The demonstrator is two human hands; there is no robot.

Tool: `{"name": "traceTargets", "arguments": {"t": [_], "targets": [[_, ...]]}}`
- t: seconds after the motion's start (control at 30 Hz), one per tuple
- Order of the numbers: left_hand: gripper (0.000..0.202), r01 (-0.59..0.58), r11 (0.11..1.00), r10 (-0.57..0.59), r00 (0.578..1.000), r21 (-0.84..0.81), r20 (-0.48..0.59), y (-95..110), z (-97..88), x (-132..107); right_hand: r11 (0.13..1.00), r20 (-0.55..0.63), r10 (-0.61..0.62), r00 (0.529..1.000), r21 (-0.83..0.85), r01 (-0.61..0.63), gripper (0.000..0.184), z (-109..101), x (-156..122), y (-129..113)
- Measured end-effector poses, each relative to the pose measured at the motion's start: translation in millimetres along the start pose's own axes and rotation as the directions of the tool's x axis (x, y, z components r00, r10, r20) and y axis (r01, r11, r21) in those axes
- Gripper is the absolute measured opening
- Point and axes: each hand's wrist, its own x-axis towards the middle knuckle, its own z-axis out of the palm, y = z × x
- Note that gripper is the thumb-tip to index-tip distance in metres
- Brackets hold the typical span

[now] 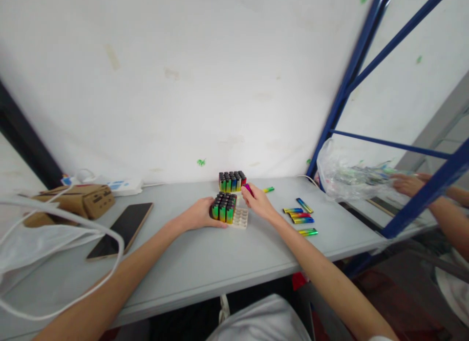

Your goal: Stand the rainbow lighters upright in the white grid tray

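A white tray [240, 218] with rows of round-ended slots stands on the desk in front of me. Upright green-and-yellow lighters [223, 213] with black tops fill its left part, while slots on the right side show bare. My left hand [200, 215] is closed around the left side of this tray and its lighters. Above the bare slots, my right hand [258, 202] pinches a purple-pink lighter [248, 187], mostly hidden by the fingers. Just behind, against the wall, stands another block of multicoloured lighters [232, 182].
Several loose lighters [301, 218] lie to the right on the grey desk [205, 263]. At left are a phone [122, 231], a cardboard box [88, 200] and a white cable [119, 243]. Beyond a blue metal frame [337, 106], another person's hands [408, 183] are beside a plastic bag [331, 177].
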Motion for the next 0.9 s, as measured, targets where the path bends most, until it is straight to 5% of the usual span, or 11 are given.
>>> {"name": "traceTargets", "arguments": {"t": [0.2, 0.73, 0.9], "targets": [[0.072, 0.019, 1.0, -0.019, 1.0, -0.006, 0.006, -4, 1.4, 0, 0.981, 0.094, -0.145, 0.985, -0.116, 0.155, 0.042, -11, -2, 2], [0.071, -0.004, 1.0, 0.004, 1.0, 0.005, 0.022, -2, 0.8, 0, 0.905, 0.346, -0.22, 0.912, -0.277, 0.323, 0.025, -13, 1, 12], [0.072, 0.008, 1.0, -0.008, 1.0, 0.006, 0.012, -2, -0.3, 1, 0.941, 0.424, -0.15, 0.893, -0.217, 0.26, 0.025, -45, -1, 16]]}}
